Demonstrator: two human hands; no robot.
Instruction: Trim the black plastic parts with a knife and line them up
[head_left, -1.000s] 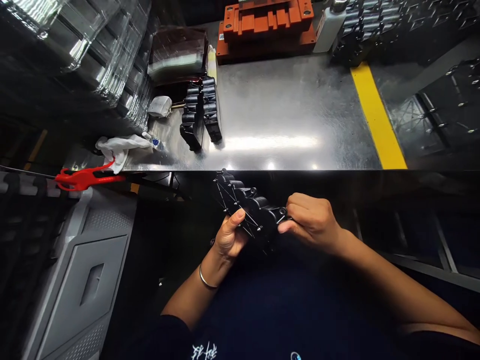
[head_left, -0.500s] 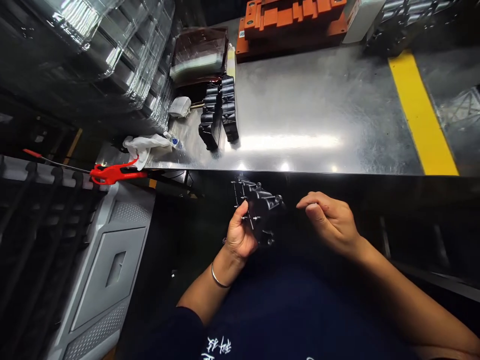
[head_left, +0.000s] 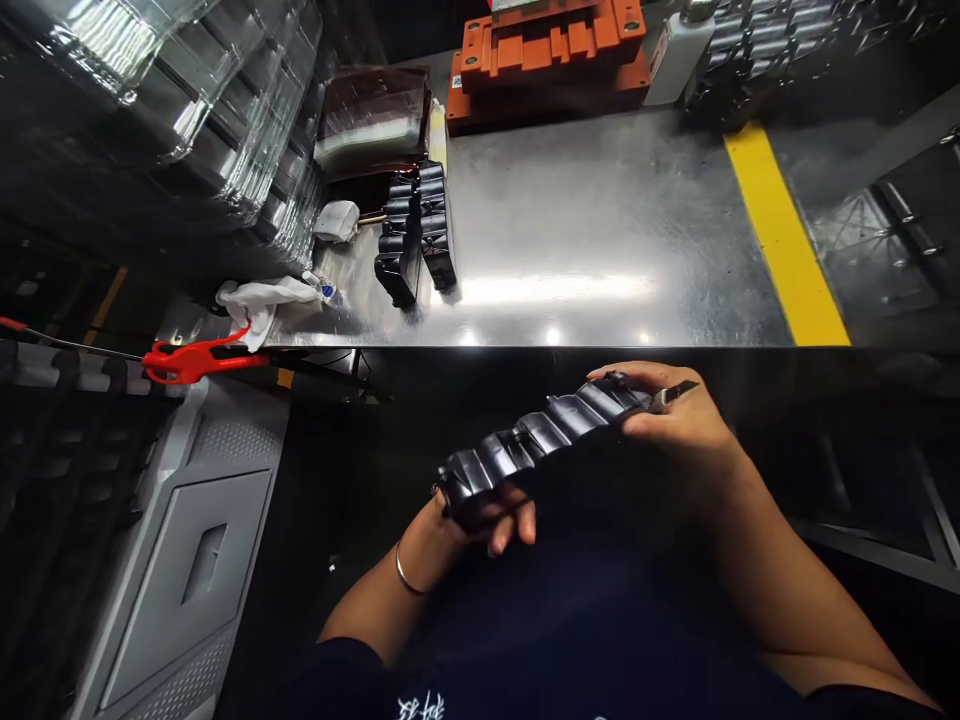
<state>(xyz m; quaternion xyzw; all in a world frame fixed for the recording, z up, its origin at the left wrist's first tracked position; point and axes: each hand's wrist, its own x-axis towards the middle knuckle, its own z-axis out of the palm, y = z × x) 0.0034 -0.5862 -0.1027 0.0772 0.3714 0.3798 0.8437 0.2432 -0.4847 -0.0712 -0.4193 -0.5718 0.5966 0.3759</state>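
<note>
A long black ribbed moulded part (head_left: pixel 551 430) is held slantwise in front of my body, its right end higher. My left hand (head_left: pixel 514 522) supports the lower left end from beneath, fingers curled under it and the thumb hidden. At the upper right end, my right hand (head_left: pixel 675 410) grips the part between thumb and fingers. A small flat dark strip (head_left: pixel 679 392) sticks out over the right hand; whether it belongs to the part I cannot tell. Two similar black ribbed parts (head_left: pixel 435 225) stand side by side on the metal bench (head_left: pixel 555 220) beyond.
An orange fixture (head_left: pixel 551 75) and a white bottle (head_left: pixel 679 60) stand at the back. To the left are film-wrapped stacks (head_left: pixel 247 150), a white cloth (head_left: pixel 262 300) and a red air gun (head_left: pixel 195 358) above a grey crate (head_left: pixel 195 560). Yellow tape (head_left: pixel 787 235) crosses the bench.
The black part has been turned so its ribbed side shows lengthwise. My right hand, earlier apart from it, now grips its right end. The view has shifted to the right.
</note>
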